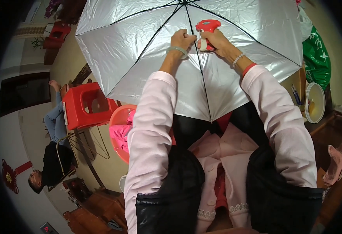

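Note:
An open umbrella (pixel 225 78) with a silvery lining and thin black ribs is spread across my lap, its inner side facing me. My left hand (pixel 182 40), a pale bangle at its wrist, has its fingers curled in a pinch at the middle rib (pixel 199 62). Just right of that rib, my right hand (pixel 217 41) is closed around a red and white pistol-shaped hand tool (pixel 208 25). The tool's exact kind is not clear. Its lower end lies close to the lining, and I cannot tell whether it touches.
Left of me stand a red plastic stool (pixel 79 107) and a red basin (pixel 118 150) with bright pink cloth (pixel 120 134). Farther left, a person (pixel 57 156) reclines on a metal-framed chair. At right are a white tub (pixel 315 102), pliers (pixel 296 94) and a green bag (pixel 317 58).

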`<action>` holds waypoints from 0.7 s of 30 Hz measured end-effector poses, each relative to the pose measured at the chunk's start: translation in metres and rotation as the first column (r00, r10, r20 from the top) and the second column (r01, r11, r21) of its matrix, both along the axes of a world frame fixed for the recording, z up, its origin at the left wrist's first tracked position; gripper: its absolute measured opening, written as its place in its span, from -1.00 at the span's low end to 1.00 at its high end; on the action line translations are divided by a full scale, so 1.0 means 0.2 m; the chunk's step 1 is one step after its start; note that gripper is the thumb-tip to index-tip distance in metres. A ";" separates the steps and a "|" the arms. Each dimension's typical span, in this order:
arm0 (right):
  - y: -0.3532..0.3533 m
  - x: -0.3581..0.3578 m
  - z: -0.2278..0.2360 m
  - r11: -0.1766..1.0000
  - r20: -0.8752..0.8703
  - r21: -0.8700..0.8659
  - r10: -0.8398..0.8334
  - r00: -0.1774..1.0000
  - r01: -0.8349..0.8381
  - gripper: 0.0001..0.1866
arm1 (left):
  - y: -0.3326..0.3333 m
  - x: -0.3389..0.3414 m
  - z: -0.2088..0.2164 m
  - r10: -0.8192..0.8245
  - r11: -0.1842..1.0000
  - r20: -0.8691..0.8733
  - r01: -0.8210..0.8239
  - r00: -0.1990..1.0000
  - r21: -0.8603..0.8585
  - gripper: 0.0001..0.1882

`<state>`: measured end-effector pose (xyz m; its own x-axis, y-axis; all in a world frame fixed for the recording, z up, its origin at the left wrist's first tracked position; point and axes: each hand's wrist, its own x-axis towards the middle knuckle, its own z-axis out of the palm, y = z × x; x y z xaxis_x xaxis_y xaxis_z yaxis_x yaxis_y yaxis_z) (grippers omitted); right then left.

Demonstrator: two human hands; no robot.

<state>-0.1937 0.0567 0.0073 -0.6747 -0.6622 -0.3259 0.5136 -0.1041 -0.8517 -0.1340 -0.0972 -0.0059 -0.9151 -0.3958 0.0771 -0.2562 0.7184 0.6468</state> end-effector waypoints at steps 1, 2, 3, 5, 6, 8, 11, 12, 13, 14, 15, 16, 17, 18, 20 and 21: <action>-0.02 0.01 0.00 1.000 0.017 0.017 -0.025 1.000 0.024 -0.80 | 0.04 0.01 -0.02 0.020 0.973 -0.071 -0.003 0.997 0.229 -0.60; -0.04 0.01 0.00 1.000 0.018 0.017 -0.023 1.000 0.022 -0.80 | 0.05 0.02 -0.02 0.089 0.939 -0.018 -0.078 0.996 0.334 -0.65; -0.05 0.01 0.00 1.000 0.034 0.016 -0.026 0.999 0.026 -0.80 | 0.07 0.01 -0.03 0.091 0.939 -0.017 -0.080 0.996 0.335 -0.65; -0.05 0.01 0.01 0.999 0.064 0.016 -0.036 0.997 0.035 -0.79 | 0.09 -0.01 -0.03 0.120 0.971 -0.066 -0.103 0.991 0.217 -0.69; -0.05 0.01 0.01 0.999 0.064 0.017 -0.036 0.997 0.035 -0.79 | 0.10 -0.02 -0.03 0.132 0.981 -0.091 -0.116 0.987 0.157 -0.71; -0.05 0.01 0.02 1.000 0.084 0.015 -0.006 0.996 0.005 -0.78 | 0.11 -0.03 -0.06 0.171 0.971 -0.104 -0.149 0.980 0.184 -0.71; -0.04 0.02 0.04 0.999 0.104 0.017 0.030 0.994 -0.032 -0.77 | 0.11 -0.03 -0.10 0.248 0.948 -0.130 -0.213 0.960 0.238 -0.72; -0.04 0.01 0.04 0.998 0.111 0.022 0.050 0.993 -0.053 -0.76 | 0.12 -0.03 -0.09 0.239 0.951 -0.125 -0.205 0.963 0.233 -0.72; -0.03 0.01 0.04 0.997 0.118 0.027 0.071 0.991 -0.074 -0.75 | 0.12 -0.03 -0.08 0.230 0.954 -0.121 -0.199 0.966 0.227 -0.71; -0.03 0.00 0.04 0.997 0.119 0.027 0.071 0.990 -0.075 -0.75 | 0.12 -0.02 -0.08 0.221 0.956 -0.116 -0.192 0.968 0.220 -0.71; -0.02 0.00 0.03 0.998 0.175 0.003 0.063 0.982 -0.065 -0.75 | 0.12 -0.03 -0.08 0.222 0.956 -0.115 -0.193 0.968 0.220 -0.71; -0.01 -0.01 0.03 0.998 0.231 -0.021 0.057 0.971 -0.054 -0.75 | 0.12 -0.03 -0.08 0.218 0.955 -0.121 -0.187 0.968 0.230 -0.71; 0.00 -0.02 0.03 0.998 0.286 -0.046 0.056 0.957 -0.044 -0.74 | 0.11 -0.03 -0.08 0.218 0.953 -0.127 -0.183 0.968 0.240 -0.70; 0.02 -0.03 0.03 0.998 0.286 -0.048 0.060 0.956 -0.048 -0.74 | 0.11 -0.03 -0.08 0.217 0.952 -0.133 -0.179 0.967 0.249 -0.70; 0.05 -0.05 0.02 0.983 0.381 -0.161 0.146 0.913 -0.090 -0.74 | 0.11 -0.03 -0.08 0.224 0.944 -0.123 -0.184 0.967 0.274 -0.69; 0.05 -0.05 0.01 0.970 0.423 -0.218 0.192 0.886 -0.106 -0.75 | 0.11 -0.02 -0.08 0.227 0.936 -0.113 -0.184 0.967 0.301 -0.69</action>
